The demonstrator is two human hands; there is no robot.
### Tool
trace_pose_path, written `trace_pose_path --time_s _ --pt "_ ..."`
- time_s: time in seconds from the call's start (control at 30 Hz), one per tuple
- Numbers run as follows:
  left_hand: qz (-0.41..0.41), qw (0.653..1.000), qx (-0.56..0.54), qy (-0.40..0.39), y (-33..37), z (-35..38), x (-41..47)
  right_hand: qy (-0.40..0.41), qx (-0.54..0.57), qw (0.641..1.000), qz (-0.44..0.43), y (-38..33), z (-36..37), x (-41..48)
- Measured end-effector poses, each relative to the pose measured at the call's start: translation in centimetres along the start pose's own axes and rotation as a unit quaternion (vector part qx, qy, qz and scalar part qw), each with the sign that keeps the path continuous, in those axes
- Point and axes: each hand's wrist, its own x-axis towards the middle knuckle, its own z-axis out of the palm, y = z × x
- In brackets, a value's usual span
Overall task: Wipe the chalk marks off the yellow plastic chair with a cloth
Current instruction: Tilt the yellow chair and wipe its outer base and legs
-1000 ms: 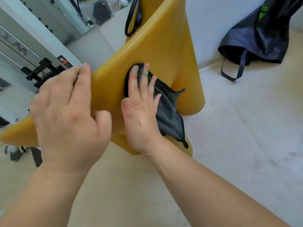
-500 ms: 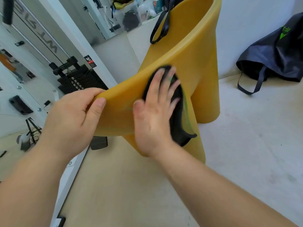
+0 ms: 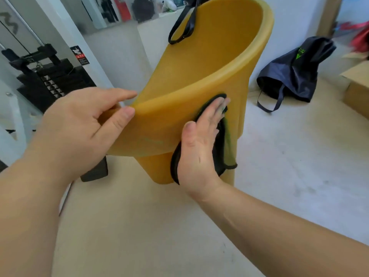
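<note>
The left hand (image 3: pixel 79 126) pinches the yellow plastic chair (image 3: pixel 209 66) by its rim; the cloth (image 3: pixel 227 154), merely pressed under the straight-fingered right hand (image 3: pixel 199 150), may slip.

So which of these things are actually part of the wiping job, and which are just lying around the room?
In use: yellow chair; dark cloth; left hand, gripping the chair's rim; right hand, pressing the cloth flat against the chair's outer side.

Lying about: dark bag on the floor; cardboard box; weight machine.
</note>
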Motion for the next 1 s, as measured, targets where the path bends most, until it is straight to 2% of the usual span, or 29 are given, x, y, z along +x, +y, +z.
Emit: trace_pose_path --time_s 0.17,0.33,0.43,0.57,0.63,0.73,0.8,0.9,0.93,1.0 --pt "0.074 0.988 -0.024 -0.133 -1.7 -1.8 3.2 0.124 -0.016 0.990 -0.071 -0.7 -1.6 4.2" --pt "0.125 0.962 -0.029 -0.240 -1.8 -1.2 5.3 0.098 0.051 0.994 0.002 -2.2 1.9 0.5" --pt "0.152 0.957 -0.072 -0.236 -2.0 -0.6 5.2 0.081 0.057 0.994 0.038 -3.0 4.1 -2.0" --pt "0.167 0.956 -0.137 -0.198 -2.4 0.0 4.7 0.084 0.002 0.996 0.027 -2.7 4.7 -2.7" --pt "0.180 0.953 -0.152 -0.191 -2.5 0.2 4.7 0.120 -0.003 0.992 0.048 -3.0 4.0 -0.5" --pt "0.176 0.949 -0.173 -0.196 -2.7 0.3 4.7 0.211 0.050 0.974 0.071 -3.9 2.1 3.4" --pt "0.171 0.947 -0.181 -0.202 -2.4 0.3 4.7 0.230 0.067 0.968 0.069 -3.8 1.7 4.2" --pt "0.156 0.948 -0.187 -0.207 -1.8 -0.1 4.7 0.169 0.103 0.973 0.119 -3.5 4.8 0.6" --pt "0.149 0.948 -0.190 -0.210 -1.5 -0.3 4.6 0.130 0.110 0.976 0.135 -3.4 6.5 -1.8" --pt "0.131 0.949 -0.197 -0.207 -1.1 -0.5 4.3 0.039 0.093 0.988 0.113 -3.0 9.5 -6.5"
